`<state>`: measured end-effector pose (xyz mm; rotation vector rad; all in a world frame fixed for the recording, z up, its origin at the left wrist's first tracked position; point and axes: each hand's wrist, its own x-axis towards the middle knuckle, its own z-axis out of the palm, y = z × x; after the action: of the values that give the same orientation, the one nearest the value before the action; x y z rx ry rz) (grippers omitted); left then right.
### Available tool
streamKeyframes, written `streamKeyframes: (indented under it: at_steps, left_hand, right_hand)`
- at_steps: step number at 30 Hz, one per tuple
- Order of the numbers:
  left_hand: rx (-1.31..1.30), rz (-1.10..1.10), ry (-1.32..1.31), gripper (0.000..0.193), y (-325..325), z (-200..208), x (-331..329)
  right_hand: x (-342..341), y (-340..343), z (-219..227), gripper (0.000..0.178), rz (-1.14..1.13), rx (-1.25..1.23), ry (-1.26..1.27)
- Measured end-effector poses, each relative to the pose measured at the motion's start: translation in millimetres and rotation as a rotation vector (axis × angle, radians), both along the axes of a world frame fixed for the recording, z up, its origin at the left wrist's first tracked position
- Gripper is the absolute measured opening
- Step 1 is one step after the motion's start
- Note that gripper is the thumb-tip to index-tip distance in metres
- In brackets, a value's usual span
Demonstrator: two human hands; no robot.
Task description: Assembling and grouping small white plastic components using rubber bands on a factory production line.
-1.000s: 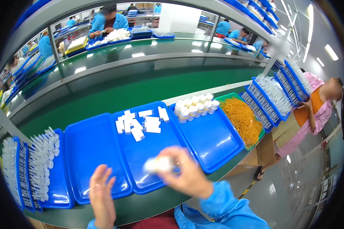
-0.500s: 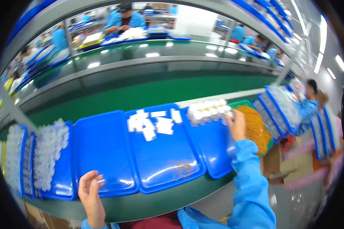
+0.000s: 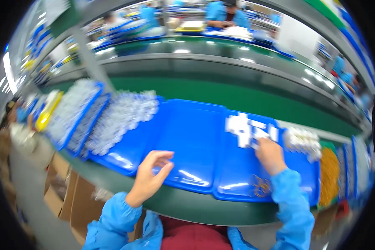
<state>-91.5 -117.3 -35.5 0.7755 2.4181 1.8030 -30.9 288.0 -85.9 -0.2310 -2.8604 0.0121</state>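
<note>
My right hand [image 3: 271,155] reaches down over small flat white pieces [image 3: 239,127] lying in a blue tray [image 3: 233,166]. Its fingers are drawn together at one piece; whether they grip it is hidden. A few thin brown loops [image 3: 260,186], like rubber bands, lie near the front of the same tray. My left hand [image 3: 151,177] hovers at the front left corner of a bare blue tray [image 3: 193,141], its thumb and curved forefinger apart with nothing visible between them.
Right of the white pieces stand rows of white-topped round parts [image 3: 302,139], then an orange-brown heap [image 3: 329,175] on a green tray. Clear plastic parts [image 3: 123,118] fill a tray at left, beside stacked trays. Open cardboard boxes [image 3: 71,196] sit below. Other people work beyond the green conveyor [image 3: 196,85].
The view has turned left. My right hand has gone from the white-topped round parts leftward to the flat white pieces. My left hand has risen slightly, still near the bare tray's left side.
</note>
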Motion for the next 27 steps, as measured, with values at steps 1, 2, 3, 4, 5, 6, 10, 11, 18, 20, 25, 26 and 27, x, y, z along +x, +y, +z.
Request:
streamKeyframes:
  at_steps: [1,2,3,4,5,6,10,11,18,20,25,26,27]
  left_hand:
    - [-0.039,0.025,0.037,0.028,-8.9,1.4,-8.7]
    - [-0.101,0.058,0.093,0.024,-17.6,1.7,-19.3]
    - [-0.179,0.107,0.174,0.021,-27.6,3.7,-28.0]
    - [-0.247,0.140,0.252,0.018,-37.2,5.1,-37.4]
    - [-0.383,0.165,0.448,0.016,-47.5,4.0,-50.9]
    - [-0.518,0.182,0.639,0.013,-57.6,1.6,-65.1]
    - [-0.914,0.211,0.876,0.015,-76.5,-14.6,-125.8]
    - [-0.985,0.249,0.890,0.016,-76.1,-15.8,-139.3]
    - [-1.122,0.405,0.910,0.015,-70.2,-18.3,-149.9]
    - [-1.009,0.376,0.783,0.013,-61.4,4.4,-109.4]
    - [-0.293,-0.124,0.320,0.025,-6.5,27.5,7.1]
    - [-0.204,-0.214,0.252,0.027,3.7,23.7,24.0]
    - [-0.158,-0.297,0.212,0.027,13.4,22.8,37.4]
  right_hand:
    - [5.3,0.2,1.5,0.023,0.006,0.049,-0.035]
    - [12.2,4.0,1.9,0.025,0.065,0.156,-0.017]
    - [17.1,-0.8,8.5,0.030,0.089,0.172,-0.051]
    - [21.4,-4.6,15.4,0.036,0.097,0.203,-0.085]
    - [24.6,-5.9,16.9,0.036,0.088,0.189,-0.080]
    - [28.7,-6.0,18.3,0.036,0.071,0.177,-0.080]
    - [37.2,-6.2,24.0,0.037,0.021,-0.077,0.021]
    - [37.6,-11.2,33.1,0.035,-0.034,-0.271,0.013]
    - [76.6,-62.3,65.2,0.035,-0.101,-1.024,0.281]
    - [99.8,-71.4,67.4,0.038,-0.192,-1.136,0.378]
    - [89.5,-126.5,68.5,0.043,-0.214,-1.689,0.400]
    - [80.6,-137.6,62.7,0.043,-0.154,-1.785,0.367]
    - [72.0,-147.9,58.8,0.042,-0.126,-1.851,0.372]
